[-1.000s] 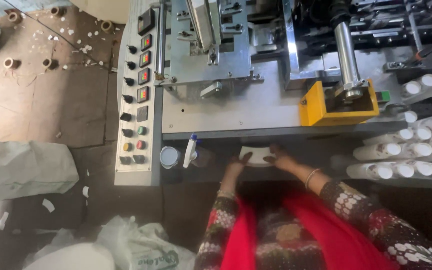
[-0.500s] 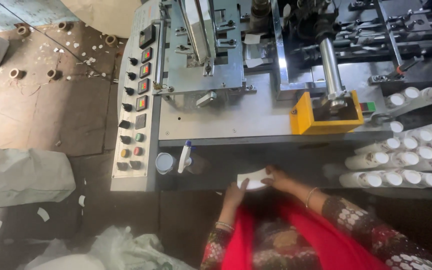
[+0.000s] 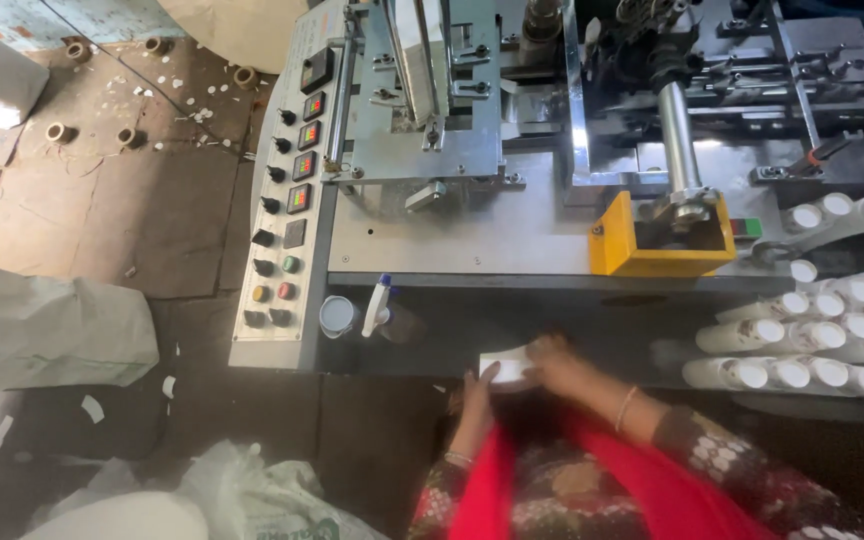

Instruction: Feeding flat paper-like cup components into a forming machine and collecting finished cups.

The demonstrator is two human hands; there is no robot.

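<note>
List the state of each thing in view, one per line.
Left hand: touching the white paper stack's near edge.
Right hand: resting on the stack, blurred.
White paper stack: flat, between both hands.
Paper cups: nested in rows, lying on their sides.
Spray bottle: lying on its side on the shelf.
Yellow guard: fixed around the metal roller.
Control panel: displays lit.

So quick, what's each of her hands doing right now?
Left hand: gripping the near end of a small white paper stack.
Right hand: resting on the same stack's far end; too blurred to tell the grip.
</note>
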